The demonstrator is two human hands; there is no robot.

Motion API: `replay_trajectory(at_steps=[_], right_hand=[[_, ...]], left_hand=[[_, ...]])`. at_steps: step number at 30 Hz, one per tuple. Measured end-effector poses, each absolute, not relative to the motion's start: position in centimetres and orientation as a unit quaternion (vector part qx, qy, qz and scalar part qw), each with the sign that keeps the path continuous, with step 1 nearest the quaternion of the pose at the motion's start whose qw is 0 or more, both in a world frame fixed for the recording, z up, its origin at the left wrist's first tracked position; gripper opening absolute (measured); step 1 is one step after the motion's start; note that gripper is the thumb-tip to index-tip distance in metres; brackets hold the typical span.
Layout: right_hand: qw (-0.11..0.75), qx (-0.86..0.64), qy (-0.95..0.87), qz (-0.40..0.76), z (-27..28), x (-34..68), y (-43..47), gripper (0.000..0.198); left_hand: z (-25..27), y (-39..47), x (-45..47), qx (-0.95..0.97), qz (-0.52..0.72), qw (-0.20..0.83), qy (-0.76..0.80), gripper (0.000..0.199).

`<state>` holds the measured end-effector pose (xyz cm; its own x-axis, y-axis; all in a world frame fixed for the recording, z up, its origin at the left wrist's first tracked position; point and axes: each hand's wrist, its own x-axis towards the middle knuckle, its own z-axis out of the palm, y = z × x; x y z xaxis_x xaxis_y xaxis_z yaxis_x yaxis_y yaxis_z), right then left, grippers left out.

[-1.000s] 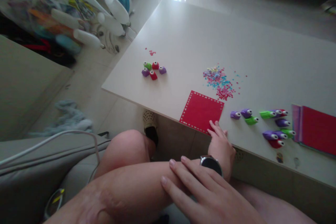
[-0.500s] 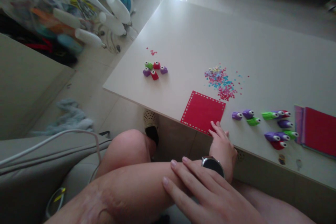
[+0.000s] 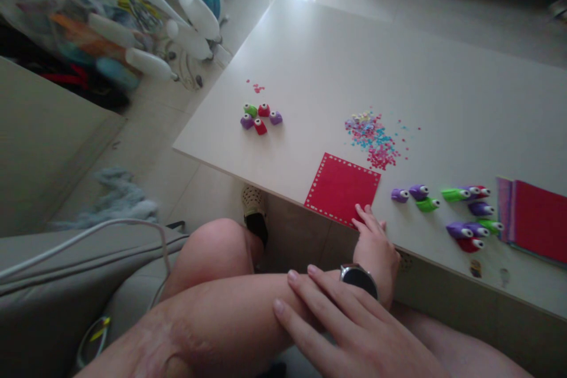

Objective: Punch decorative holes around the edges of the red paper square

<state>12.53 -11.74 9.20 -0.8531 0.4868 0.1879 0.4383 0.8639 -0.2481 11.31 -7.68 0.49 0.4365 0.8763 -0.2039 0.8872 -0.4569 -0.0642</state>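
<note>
A red paper square (image 3: pixel 341 189) lies at the table's near edge, with small punched holes along its left, far and near edges. My left hand (image 3: pixel 374 242) has its fingers stretched out, the tips touching the paper's near right corner. Across my left forearm, behind the wristwatch (image 3: pixel 358 279), my right hand (image 3: pixel 349 325) lies flat with fingers apart and holds nothing. Just right of the paper stand small craft punches, purple (image 3: pixel 399 195) and green (image 3: pixel 427 205). Beyond the paper is a pile of tiny coloured paper cut-outs (image 3: pixel 372 136).
The white table (image 3: pixel 310 59) also bears a cluster of several punches (image 3: pixel 260 126) at left, with a few pink cut-outs (image 3: pixel 257 88) behind. More punches (image 3: pixel 481 209) stand at right beside a stack of coloured paper (image 3: pixel 538 218). Bags and white bottles (image 3: pixel 199 15) fill the floor at far left.
</note>
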Motion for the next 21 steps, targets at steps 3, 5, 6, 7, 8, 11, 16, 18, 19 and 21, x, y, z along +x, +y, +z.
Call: replay_trajectory(at_steps=[3,5,6,7,8,11,16,18,19,21], right_hand=[[0.113,-0.239,-0.959,0.103,9.25,12.58,-11.78,0.038],[0.114,-0.237,-0.959,0.102,9.27,12.61,-11.78,0.038],[0.116,-0.237,-0.959,0.102,9.27,12.61,-11.77,0.038],[0.118,-0.235,-0.959,0.100,9.26,12.62,-11.76,0.037],[0.119,-0.234,-0.960,0.100,9.26,12.62,-11.76,0.037],[0.116,-0.236,-0.960,0.101,9.22,12.63,-11.77,0.037],[0.112,-0.231,-0.962,0.098,9.06,12.72,-11.84,0.038],[0.111,-0.230,-0.962,0.096,9.02,12.74,-11.85,0.038],[0.112,-0.231,-0.962,0.094,9.02,12.74,-11.84,0.038],[0.113,-0.232,-0.962,0.093,9.05,12.72,-11.82,0.038]], left_hand=[[0.52,-7.71,11.30,0.849,-0.114,0.018,0.516,0.050],[0.48,-7.74,11.32,0.849,-0.111,0.017,0.517,0.050],[0.45,-7.75,11.33,0.848,-0.107,0.018,0.519,0.050],[0.41,-7.76,11.35,0.847,-0.102,0.020,0.521,0.049],[0.37,-7.75,11.36,0.847,-0.098,0.023,0.522,0.049],[0.35,-7.71,11.36,0.845,-0.086,0.031,0.527,0.048],[0.54,-7.61,11.25,0.848,-0.091,0.041,0.520,0.048],[0.57,-7.58,11.22,0.850,-0.102,0.038,0.515,0.049],[0.57,-7.57,11.21,0.850,-0.106,0.036,0.514,0.049],[0.56,-7.56,11.22,0.850,-0.107,0.034,0.515,0.049]])
